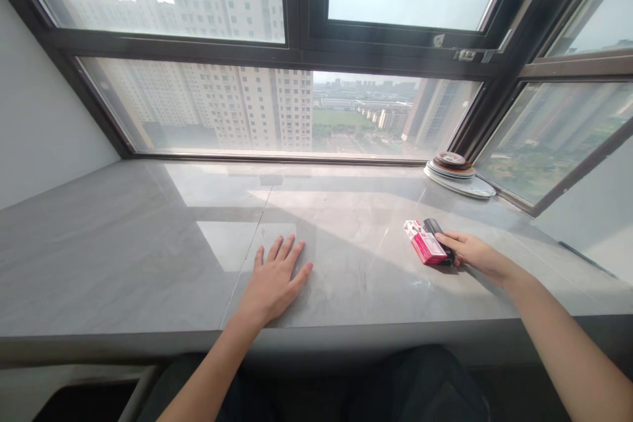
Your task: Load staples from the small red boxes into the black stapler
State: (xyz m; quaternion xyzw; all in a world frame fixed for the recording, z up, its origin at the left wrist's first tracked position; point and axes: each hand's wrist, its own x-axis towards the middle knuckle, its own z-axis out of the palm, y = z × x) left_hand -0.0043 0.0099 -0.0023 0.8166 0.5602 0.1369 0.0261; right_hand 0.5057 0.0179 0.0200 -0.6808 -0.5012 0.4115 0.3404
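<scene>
My left hand [277, 282] lies palm down on the grey marble-patterned sill [346, 277], fingers spread and holding nothing. Off to the right, my right hand [472, 254] is closed on a dark object [433, 227] with a rounded end. Its exact kind is not clear, since my thumb and fingers cover part of it. Against its left side is a small red and white box [428, 247], printed on its faces. Whether my fingers also reach the box is hidden.
A stack of plates [457, 175] stands in the far right corner by the window frame [297, 56]. A thin dark strip [586, 258] lies along the right wall. The sill's front edge [370, 333] runs above my legs [430, 382]. Sunlight patches cross the surface.
</scene>
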